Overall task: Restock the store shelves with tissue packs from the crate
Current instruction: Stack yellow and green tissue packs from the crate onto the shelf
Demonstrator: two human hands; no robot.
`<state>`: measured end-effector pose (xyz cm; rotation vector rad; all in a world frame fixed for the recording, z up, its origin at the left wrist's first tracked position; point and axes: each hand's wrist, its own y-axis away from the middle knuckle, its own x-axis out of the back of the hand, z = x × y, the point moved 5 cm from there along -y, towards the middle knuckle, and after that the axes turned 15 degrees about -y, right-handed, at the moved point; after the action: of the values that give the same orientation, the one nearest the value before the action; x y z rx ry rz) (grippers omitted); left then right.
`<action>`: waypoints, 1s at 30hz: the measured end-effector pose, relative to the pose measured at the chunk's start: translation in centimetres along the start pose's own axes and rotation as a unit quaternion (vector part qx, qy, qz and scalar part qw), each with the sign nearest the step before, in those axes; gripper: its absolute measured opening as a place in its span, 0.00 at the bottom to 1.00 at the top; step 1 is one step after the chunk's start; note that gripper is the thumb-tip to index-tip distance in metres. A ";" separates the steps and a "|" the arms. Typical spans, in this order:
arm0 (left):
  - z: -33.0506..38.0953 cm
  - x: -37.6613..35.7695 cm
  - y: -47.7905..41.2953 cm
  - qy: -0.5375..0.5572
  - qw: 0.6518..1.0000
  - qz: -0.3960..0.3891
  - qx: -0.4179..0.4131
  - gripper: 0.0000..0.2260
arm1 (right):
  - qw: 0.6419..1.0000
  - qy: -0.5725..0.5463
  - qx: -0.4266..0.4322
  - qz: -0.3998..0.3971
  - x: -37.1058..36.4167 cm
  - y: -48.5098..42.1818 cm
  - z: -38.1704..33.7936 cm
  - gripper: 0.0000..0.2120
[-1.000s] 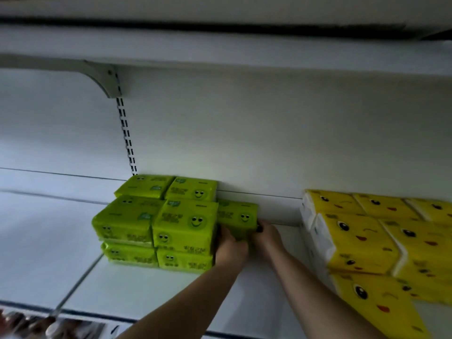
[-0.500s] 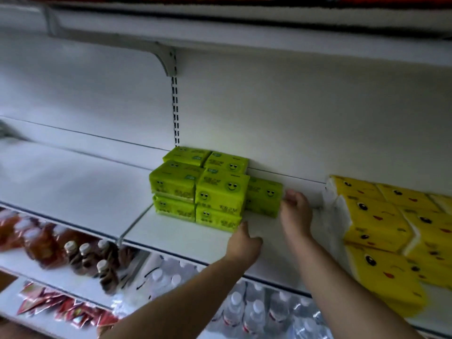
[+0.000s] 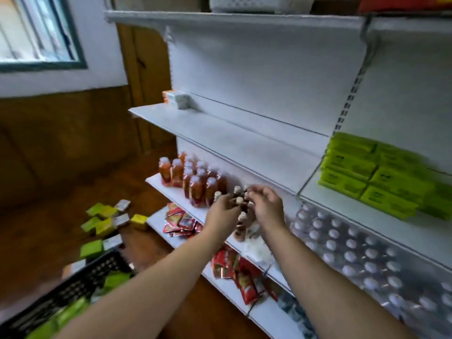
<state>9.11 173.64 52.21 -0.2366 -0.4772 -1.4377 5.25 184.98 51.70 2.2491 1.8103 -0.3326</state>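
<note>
Stacked green tissue packs [image 3: 371, 174] sit on the white shelf [image 3: 244, 133] at the right. A black crate [image 3: 80, 282] at the lower left holds more green packs [image 3: 115, 280]. Loose green and yellow packs [image 3: 102, 218] lie on the floor beyond it. My left hand [image 3: 223, 211] and my right hand [image 3: 265, 206] hang side by side in the air in front of the bottle shelf. Both hold nothing, their fingers loosely curled. The view is blurred.
Orange-capped drink bottles [image 3: 193, 182] fill the lower shelf's left part, and water bottles [image 3: 354, 253] its right. Red sachets [image 3: 234, 267] lie on the bottom shelf. A small box [image 3: 176, 99] stands at the tissue shelf's far left end. Brown floor spreads at left.
Both hands have left the green pack on the shelf and dropped down and left, now empty. My view has swung left and downward, bringing the crate and floor into sight.
</note>
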 end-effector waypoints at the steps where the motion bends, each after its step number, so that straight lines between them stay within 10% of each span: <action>1: -2.1 3.2 0.0 0.004 1.000 0.027 0.016 0.07 | 1.000 0.005 -0.022 -0.016 -2.9 0.8 2.3 0.10; 18: -40.7 33.7 1.3 0.069 0.892 0.266 0.360 0.15 | 0.890 0.240 -0.283 -0.265 -35.7 9.1 37.6 0.08; 30: -65.1 28.2 -6.0 0.133 0.849 0.174 0.481 0.12 | 0.755 0.485 -0.333 -0.291 -34.6 4.4 62.0 0.12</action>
<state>16.07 119.45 6.58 0.6528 -0.8173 -0.7221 0.53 132.17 4.28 1.2980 2.4490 1.4295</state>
